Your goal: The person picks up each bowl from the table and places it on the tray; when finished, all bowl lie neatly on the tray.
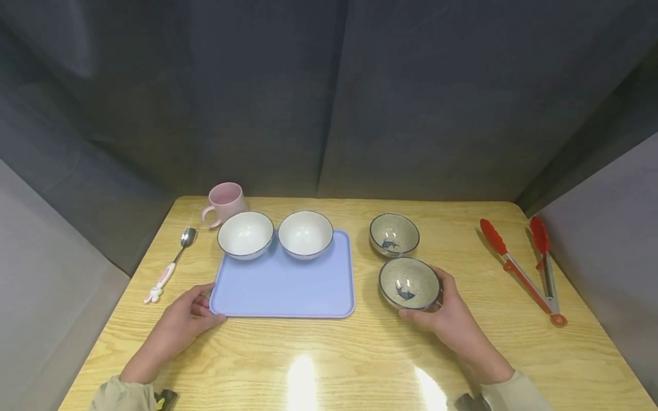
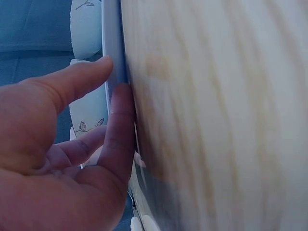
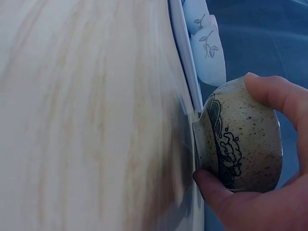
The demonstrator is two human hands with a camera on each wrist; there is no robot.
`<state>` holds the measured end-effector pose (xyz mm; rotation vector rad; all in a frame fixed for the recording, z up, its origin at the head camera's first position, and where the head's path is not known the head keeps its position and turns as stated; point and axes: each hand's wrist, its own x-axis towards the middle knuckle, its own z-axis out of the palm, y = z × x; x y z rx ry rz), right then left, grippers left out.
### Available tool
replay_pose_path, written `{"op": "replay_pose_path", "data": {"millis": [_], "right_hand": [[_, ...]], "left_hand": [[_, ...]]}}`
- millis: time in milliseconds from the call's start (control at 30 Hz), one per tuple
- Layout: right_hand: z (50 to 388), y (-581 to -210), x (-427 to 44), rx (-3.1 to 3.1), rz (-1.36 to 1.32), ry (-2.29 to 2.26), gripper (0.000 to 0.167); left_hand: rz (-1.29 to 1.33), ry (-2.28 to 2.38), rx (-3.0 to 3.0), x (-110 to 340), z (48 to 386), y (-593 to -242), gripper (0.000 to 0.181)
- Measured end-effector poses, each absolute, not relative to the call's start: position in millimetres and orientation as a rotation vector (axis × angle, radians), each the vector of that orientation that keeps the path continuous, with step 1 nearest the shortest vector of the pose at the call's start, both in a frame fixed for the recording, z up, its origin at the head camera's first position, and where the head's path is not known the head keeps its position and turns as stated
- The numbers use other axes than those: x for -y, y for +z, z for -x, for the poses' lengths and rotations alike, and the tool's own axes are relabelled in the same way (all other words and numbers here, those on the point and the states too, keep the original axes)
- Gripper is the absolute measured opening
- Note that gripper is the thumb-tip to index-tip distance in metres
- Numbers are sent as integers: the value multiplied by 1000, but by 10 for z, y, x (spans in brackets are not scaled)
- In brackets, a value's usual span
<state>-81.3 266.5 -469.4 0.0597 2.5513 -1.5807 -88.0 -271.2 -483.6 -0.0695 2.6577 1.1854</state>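
My left hand (image 1: 181, 321) holds the front left corner of a blue rectangular tray (image 1: 288, 291), thumb at the front edge and fingers along the left side. Two white bowls with dark rims, a left one (image 1: 245, 235) and a right one (image 1: 305, 234), sit at the tray's back part. Right of the tray, my right hand (image 1: 452, 317) grips a speckled bowl (image 3: 250, 139) from its right side, thumb and fingers spread around the wall. Blue fish decorate its inside. Behind it stands a matching speckled bowl (image 1: 394, 231).
A pink mug (image 1: 227, 200) stands behind the left white bowl. Left of the tray lies a spoon (image 1: 167, 274) with a white rabbit handle. Red-tipped tongs (image 1: 529, 279) lie spread at the far right. Dark curtains (image 1: 308, 103) hang behind the wooden table (image 1: 339, 359).
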Motion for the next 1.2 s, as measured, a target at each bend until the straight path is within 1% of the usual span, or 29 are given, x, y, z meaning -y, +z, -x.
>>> {"op": "replay_pose_path", "data": {"millis": [533, 1200], "right_hand": [[830, -4624, -2566, -2518, -28, -1610, 125], [882, -4568, -2238, -2468, 25, -1662, 124]], "left_hand": [[62, 1194, -2668, 2712, 875, -4848, 82], [51, 1181, -2679, 2718, 874, -4867, 82]]}}
